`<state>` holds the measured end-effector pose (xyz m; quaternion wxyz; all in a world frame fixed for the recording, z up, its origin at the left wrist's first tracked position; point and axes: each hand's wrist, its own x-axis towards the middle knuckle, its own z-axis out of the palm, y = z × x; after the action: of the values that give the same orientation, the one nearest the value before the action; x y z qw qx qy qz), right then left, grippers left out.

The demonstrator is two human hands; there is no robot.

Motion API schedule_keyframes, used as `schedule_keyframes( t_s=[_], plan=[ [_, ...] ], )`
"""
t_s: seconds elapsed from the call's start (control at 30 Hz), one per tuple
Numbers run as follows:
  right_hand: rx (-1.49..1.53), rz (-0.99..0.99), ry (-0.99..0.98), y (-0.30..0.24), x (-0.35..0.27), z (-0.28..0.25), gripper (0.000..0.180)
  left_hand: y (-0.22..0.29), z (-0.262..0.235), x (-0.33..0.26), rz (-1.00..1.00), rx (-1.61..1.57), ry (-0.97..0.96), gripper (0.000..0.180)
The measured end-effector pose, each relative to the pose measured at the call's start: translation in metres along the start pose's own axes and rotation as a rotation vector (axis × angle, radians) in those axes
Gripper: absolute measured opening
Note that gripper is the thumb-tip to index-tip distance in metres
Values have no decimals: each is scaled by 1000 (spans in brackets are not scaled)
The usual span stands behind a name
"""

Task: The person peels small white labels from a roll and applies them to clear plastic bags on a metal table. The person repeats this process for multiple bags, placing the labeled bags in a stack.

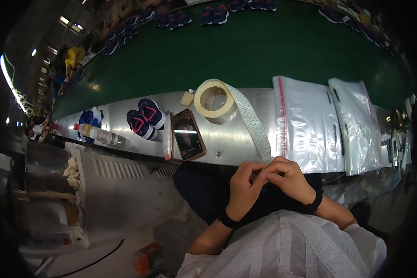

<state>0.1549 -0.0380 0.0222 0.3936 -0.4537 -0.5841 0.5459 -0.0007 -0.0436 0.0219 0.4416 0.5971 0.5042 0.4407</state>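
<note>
Head view: both my hands pinch the end of the tape strip.

My left hand [243, 187] and right hand [287, 178] are closed on the end of the white tape strip [252, 123], which runs from the tape roll [214, 100] on the shiny metal bench [227, 139]. I should pull slowly and keep it flat. A phone [188, 134], small shoes [145, 118] and clear bags [308, 123] lie there too, with a green belt [264, 51] behind.

A single view is given, taken from the head and aimed steeply down and forward. The hands are seen close below the lens, at the near edge of the steel bench [236, 139]. The green conveyor belt [264, 51] is seen beyond its far edge. Straight edges are bent toward the rim, and the corners are blacked out.
</note>
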Motion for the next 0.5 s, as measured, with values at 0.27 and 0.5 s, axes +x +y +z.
schedule_keyframes(
  t_s=[0.27, 0.5],
  plan=[
    [-145, 170, 50, 0, -20, -23, 6, -5, -10, 27, 45, -111, 175, 7],
    [-616, -128, 505, 0, -9, -61, 15, 3, 32, 40, 440, 247, -307, 31]
  ],
)
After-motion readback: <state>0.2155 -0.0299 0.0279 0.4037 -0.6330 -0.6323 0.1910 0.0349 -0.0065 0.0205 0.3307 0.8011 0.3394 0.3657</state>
